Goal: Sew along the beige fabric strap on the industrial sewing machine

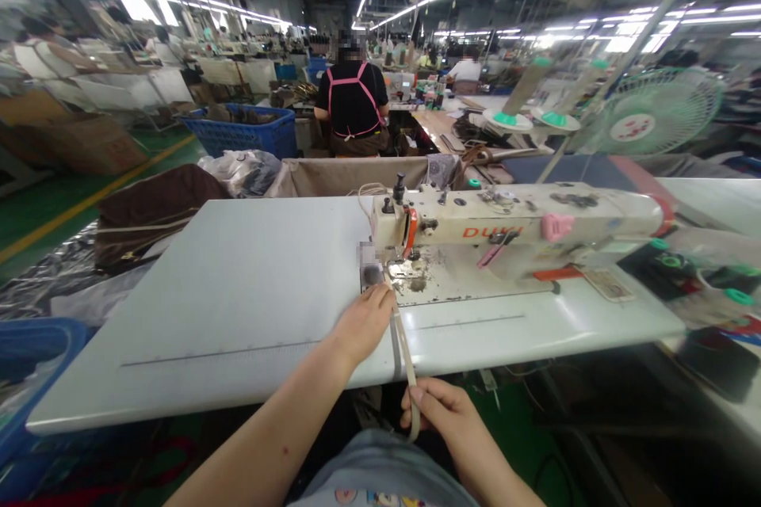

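Observation:
A narrow beige strap (406,348) runs from the needle area of a white sewing machine (517,222) down over the table's front edge. My left hand (367,318) is closed on the strap just in front of the presser foot, its fingertips close to the machine bed. Below the table edge, my right hand (437,409) pinches the strap between thumb and fingers, and the loose end curls under it. A grey stripe (396,344) lies on the tabletop beside the strap. The needle and the strap's far end are too small to make out.
The pale sewing table (238,277) bears a printed ruler line. At the left is a blue basket (41,333); a brown bag (151,210) lies behind. A green fan (659,115) and thread cones (523,95) stand at right. A person in an apron (353,99) sits ahead.

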Demonstrator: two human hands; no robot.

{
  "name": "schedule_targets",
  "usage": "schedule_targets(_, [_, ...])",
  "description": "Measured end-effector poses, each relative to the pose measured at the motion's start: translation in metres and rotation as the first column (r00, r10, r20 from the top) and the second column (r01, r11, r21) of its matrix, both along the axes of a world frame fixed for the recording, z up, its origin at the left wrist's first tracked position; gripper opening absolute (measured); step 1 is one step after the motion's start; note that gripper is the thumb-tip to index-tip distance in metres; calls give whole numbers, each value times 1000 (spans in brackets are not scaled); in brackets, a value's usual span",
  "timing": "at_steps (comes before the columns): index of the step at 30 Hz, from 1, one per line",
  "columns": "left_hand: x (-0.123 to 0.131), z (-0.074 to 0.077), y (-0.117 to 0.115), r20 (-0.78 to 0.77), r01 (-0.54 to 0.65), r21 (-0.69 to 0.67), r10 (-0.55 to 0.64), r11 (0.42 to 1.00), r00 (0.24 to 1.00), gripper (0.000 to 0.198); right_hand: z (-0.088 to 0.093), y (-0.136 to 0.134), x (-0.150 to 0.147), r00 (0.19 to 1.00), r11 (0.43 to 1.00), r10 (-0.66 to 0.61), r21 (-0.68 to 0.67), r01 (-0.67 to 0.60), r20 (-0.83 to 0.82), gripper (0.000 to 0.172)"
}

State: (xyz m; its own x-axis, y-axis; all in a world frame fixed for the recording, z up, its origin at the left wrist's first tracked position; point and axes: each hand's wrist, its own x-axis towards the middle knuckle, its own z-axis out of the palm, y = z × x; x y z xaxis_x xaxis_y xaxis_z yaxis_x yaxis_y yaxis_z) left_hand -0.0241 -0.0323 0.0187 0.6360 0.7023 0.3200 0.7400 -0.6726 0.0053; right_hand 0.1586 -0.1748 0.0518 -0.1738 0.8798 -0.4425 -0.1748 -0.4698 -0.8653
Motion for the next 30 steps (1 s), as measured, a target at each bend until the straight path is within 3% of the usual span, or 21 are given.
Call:
schedule_targets(11, [-1,-3,1,-5,8,-17,-8,1000,1000,31,-1,-3,-1,1000,1000,2,23,-2,11,49])
schedule_targets(22, [3,1,2,-40,0,87,3,996,999,26,-4,-4,-2,1000,1000,10,17,-10,-7,48])
schedule_targets(27, [2,5,-1,-159,21,94,-6,995,987,30,-5,-6,1,998,993,64,97,-64,3,45])
schedule_targets(30, [2,7,-2,-161,33,82,-19,996,987,29,-7,-2,5,986,968,140,198,-156,93,41])
